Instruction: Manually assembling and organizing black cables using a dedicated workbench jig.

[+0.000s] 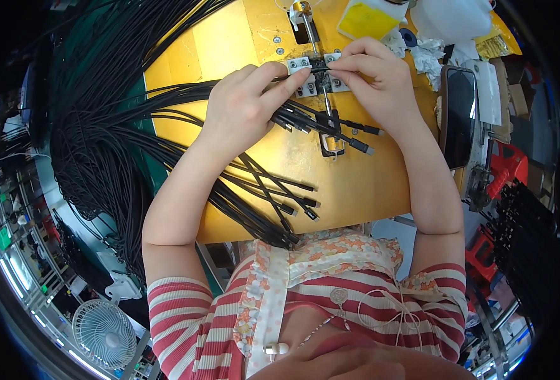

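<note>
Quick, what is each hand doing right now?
Left hand: closed, pinching a black cable at the metal fixture.
Right hand: closed, fingertips pinching the same cable there.

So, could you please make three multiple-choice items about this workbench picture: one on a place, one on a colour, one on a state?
1. Where does the white fan stand?
A. lower left, below the bench
B. on the yellow board
C. beside the phone

2. What colour is the work board?
A. blue
B. yellow
C. white

3. What is the left hand doing?
A. resting flat and empty
B. holding the fan
C. pinching a black cable at the metal fixture

Answers: 1 A, the fan sits low at the left edge. 2 B, its bare surface is yellow. 3 C, its fingertips meet the right hand at the fixture.
</note>
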A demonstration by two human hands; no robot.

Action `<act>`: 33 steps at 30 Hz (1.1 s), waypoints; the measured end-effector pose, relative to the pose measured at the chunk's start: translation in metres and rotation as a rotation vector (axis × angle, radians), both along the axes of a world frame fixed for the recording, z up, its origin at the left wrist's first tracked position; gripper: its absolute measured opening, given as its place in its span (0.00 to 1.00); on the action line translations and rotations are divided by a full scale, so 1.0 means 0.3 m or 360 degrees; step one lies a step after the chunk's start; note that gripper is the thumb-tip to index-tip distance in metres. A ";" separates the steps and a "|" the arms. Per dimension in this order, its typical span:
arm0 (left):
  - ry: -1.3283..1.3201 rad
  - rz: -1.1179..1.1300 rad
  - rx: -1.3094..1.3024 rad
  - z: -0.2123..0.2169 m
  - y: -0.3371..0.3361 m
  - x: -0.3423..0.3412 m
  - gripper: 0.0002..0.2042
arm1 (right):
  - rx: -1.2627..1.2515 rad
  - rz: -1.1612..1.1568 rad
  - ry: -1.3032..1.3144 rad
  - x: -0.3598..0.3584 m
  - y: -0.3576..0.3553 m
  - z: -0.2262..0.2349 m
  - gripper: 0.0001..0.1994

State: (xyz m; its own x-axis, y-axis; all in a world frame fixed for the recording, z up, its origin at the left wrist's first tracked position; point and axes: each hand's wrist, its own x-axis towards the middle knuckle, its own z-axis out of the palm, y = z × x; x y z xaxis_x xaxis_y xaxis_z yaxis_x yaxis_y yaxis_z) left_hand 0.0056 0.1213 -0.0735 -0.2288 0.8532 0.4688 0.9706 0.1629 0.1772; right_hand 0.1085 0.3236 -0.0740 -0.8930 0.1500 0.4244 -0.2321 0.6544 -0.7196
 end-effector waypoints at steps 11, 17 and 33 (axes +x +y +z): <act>-0.0014 0.0029 -0.0130 -0.001 -0.013 -0.005 0.30 | 0.0216 0.0070 -0.0053 0.010 0.005 0.001 0.05; 0.0011 -0.0007 -0.0089 -0.007 -0.008 -0.009 0.29 | 0.0442 0.0130 -0.0078 0.035 0.012 0.032 0.06; -0.0074 -0.0027 -0.0047 -0.021 -0.012 -0.009 0.28 | 0.0407 0.0800 -0.1435 0.097 0.112 0.127 0.12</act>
